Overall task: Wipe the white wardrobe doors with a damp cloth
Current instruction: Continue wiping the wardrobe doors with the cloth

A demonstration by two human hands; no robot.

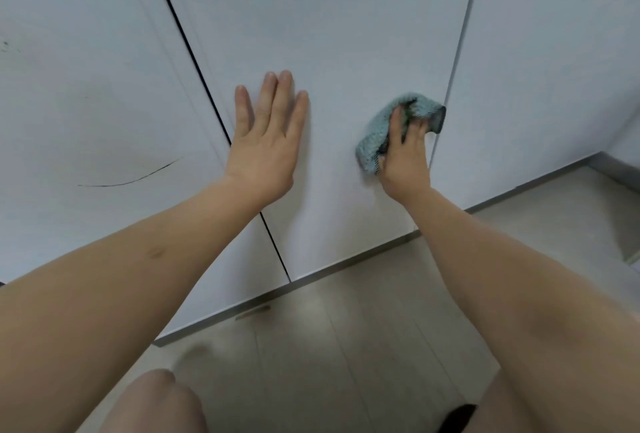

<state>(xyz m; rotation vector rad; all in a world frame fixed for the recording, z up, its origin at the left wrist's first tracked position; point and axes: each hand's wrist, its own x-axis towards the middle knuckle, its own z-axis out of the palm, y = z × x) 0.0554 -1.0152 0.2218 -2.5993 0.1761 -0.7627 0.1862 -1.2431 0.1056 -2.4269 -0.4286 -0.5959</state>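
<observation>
Teal cloth [381, 128], white wardrobe doors [346, 34]

No legible txt — none.

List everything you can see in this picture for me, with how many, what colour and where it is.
wardrobe doors: three in view, white, filling the upper frame, side by side with dark gaps between
dark curved mark: one, black, on the left door
cloth: one, light teal, bunched against the middle door near its right edge
floor: pale planks, below the doors
left hand: one, fingers straight, flat on the middle door near its left edge
right hand: one, gripping the cloth against the door
knees: two, at the bottom edge, left and right
</observation>
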